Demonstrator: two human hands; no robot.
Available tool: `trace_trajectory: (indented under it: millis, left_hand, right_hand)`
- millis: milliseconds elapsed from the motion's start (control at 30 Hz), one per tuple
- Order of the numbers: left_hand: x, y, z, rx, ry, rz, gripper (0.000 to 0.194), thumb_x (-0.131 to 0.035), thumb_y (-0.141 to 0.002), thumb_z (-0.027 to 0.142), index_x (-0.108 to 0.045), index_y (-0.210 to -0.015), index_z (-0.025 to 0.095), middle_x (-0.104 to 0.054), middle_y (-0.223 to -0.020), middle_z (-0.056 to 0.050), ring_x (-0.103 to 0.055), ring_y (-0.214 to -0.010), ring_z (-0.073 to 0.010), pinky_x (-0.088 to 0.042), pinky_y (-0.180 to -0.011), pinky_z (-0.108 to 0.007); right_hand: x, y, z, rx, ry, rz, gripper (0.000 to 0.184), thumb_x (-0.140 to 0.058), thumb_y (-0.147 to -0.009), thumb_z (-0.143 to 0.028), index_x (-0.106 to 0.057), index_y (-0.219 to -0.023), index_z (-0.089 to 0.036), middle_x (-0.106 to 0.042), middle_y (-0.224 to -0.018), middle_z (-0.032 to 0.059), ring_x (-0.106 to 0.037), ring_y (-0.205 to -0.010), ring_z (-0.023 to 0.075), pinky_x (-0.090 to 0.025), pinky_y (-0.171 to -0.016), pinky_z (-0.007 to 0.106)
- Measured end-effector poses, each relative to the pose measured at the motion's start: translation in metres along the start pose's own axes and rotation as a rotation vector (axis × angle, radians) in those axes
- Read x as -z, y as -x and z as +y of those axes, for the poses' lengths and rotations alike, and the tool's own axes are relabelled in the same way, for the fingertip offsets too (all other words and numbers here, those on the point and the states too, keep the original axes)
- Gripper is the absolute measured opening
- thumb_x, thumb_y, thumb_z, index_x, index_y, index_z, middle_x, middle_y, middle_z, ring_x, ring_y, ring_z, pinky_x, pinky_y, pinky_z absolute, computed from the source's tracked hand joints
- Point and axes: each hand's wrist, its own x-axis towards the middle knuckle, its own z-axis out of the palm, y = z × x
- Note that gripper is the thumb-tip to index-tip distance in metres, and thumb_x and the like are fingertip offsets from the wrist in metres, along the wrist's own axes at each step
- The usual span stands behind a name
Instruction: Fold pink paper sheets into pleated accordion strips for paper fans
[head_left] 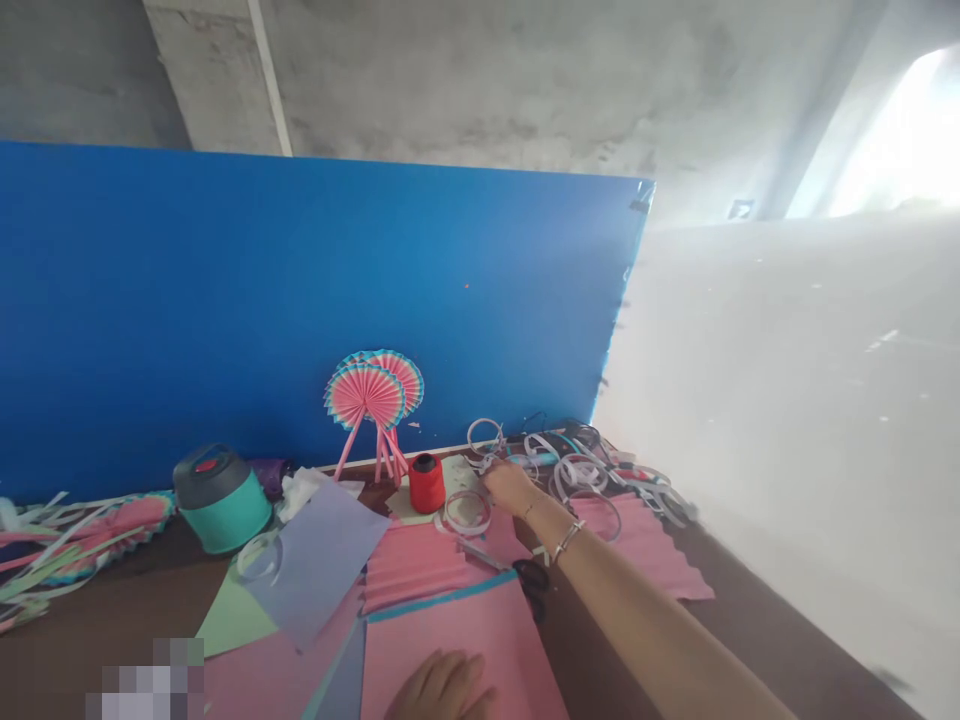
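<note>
My left hand lies open near the bottom edge, fingers resting flat on a pink paper sheet with a blue strip along its top. Farther off, my right hand reaches in among curled white strips. Its fingers point down and are mostly hidden, so I cannot make out a grip. Just left of it stand a red thread spool and a loose white strip coil. Dark-handled scissors lie under my right forearm, beside pleated pink paper.
Two round pleated paper fans lean on the blue panel. A teal-and-grey container, lavender paper and green paper lie left. More strips and pink pleated paper are right, by the white wall.
</note>
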Motion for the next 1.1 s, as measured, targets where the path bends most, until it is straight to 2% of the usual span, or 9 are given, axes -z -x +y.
trace_trajectory:
  millis: [167,333,400,500,633,700,867,967,1100]
  left_hand:
    - [-0.001,-0.003,-0.001,0.014,0.014,0.000,0.024,-0.040,-0.095,0.018,-0.063,-0.101,0.026,-0.073,-0.094,0.005,-0.066,-0.085,-0.0089,-0.045,-0.092,-0.020]
    - [0.008,-0.006,-0.003,0.086,0.215,-0.048,0.020,-0.045,-0.094,0.031,-0.064,-0.098,0.025,-0.074,-0.094,0.003,-0.068,-0.084,-0.0090,-0.049,-0.089,-0.017]
    - [0.015,-0.008,-0.005,0.272,0.379,-0.068,0.021,-0.047,-0.091,0.036,-0.065,-0.097,0.027,-0.074,-0.094,0.002,-0.068,-0.086,-0.0112,-0.051,-0.089,-0.020]
    - [0.031,-0.017,-0.012,0.707,0.524,-0.133,0.027,-0.045,-0.092,0.035,-0.063,-0.108,0.026,-0.072,-0.102,-0.003,-0.067,-0.094,-0.0149,-0.054,-0.084,-0.024]
    - [0.055,-0.035,-0.032,1.149,0.671,-0.276,0.032,-0.041,-0.092,0.033,-0.063,-0.113,0.023,-0.070,-0.107,-0.006,-0.067,-0.094,-0.0182,-0.056,-0.080,-0.028]
    - [0.062,-0.039,-0.037,1.058,0.723,-0.419,0.032,-0.043,-0.090,0.030,-0.063,-0.115,0.026,-0.067,-0.116,-0.005,-0.062,-0.106,-0.0199,-0.051,-0.091,-0.033]
    - [0.062,-0.033,-0.032,0.583,0.728,-0.809,0.042,-0.053,-0.083,0.024,-0.057,-0.125,0.028,-0.048,-0.141,-0.005,-0.041,-0.131,-0.0254,-0.030,-0.111,-0.047]
    - [0.061,-0.032,-0.030,0.504,0.672,-0.844,0.049,-0.051,-0.085,0.023,-0.048,-0.133,0.029,-0.040,-0.146,-0.006,-0.034,-0.135,-0.0254,-0.021,-0.113,-0.052]
    - [0.068,-0.040,-0.025,0.479,0.646,-0.851,0.046,-0.046,-0.089,0.026,-0.047,-0.135,0.029,-0.041,-0.146,-0.005,-0.035,-0.135,-0.0257,-0.024,-0.113,-0.052]
  right_hand:
    - [-0.006,-0.011,0.009,0.009,-0.099,0.047,0.019,-0.054,-0.072,-0.002,-0.071,-0.080,-0.008,-0.070,-0.092,0.0198,-0.060,-0.098,0.0266,-0.041,-0.090,0.036]
    - [0.007,-0.001,0.009,-0.105,-0.269,0.230,0.017,-0.052,-0.078,-0.011,-0.069,-0.082,-0.011,-0.070,-0.095,0.0141,-0.059,-0.098,0.0249,-0.041,-0.088,0.035]
    - [0.013,0.011,0.002,-0.135,-0.369,0.283,0.023,-0.045,-0.085,-0.017,-0.067,-0.086,-0.013,-0.069,-0.088,0.0089,-0.061,-0.084,0.0188,-0.044,-0.078,0.028]
    - [0.018,0.037,-0.018,-0.112,-0.514,0.296,0.027,-0.040,-0.088,-0.023,-0.066,-0.088,-0.014,-0.067,-0.078,0.0026,-0.058,-0.069,0.0131,-0.043,-0.062,0.020]
    - [0.020,0.072,-0.044,-0.043,-0.936,0.151,0.018,-0.050,-0.078,-0.021,-0.067,-0.077,-0.015,-0.058,-0.064,-0.0015,-0.049,-0.056,0.0103,-0.036,-0.053,0.019]
    - [0.019,0.083,-0.051,-0.046,-1.015,0.091,0.016,-0.052,-0.076,-0.020,-0.066,-0.073,-0.015,-0.054,-0.060,-0.0023,-0.044,-0.055,0.0098,-0.034,-0.051,0.020]
    - [0.009,0.094,-0.048,-0.087,-1.096,0.013,0.018,-0.049,-0.076,-0.018,-0.067,-0.077,-0.015,-0.048,-0.059,-0.0029,-0.039,-0.054,0.0095,-0.030,-0.051,0.021]
    - [0.001,0.097,-0.042,-0.103,-1.106,0.014,0.019,-0.048,-0.076,-0.018,-0.067,-0.076,-0.016,-0.046,-0.059,-0.0031,-0.037,-0.055,0.0097,-0.029,-0.051,0.021]
    - [-0.001,0.104,-0.036,-0.128,-1.078,0.063,0.018,-0.047,-0.077,-0.021,-0.063,-0.071,-0.015,-0.047,-0.060,-0.0030,-0.039,-0.057,0.0101,-0.029,-0.053,0.021]
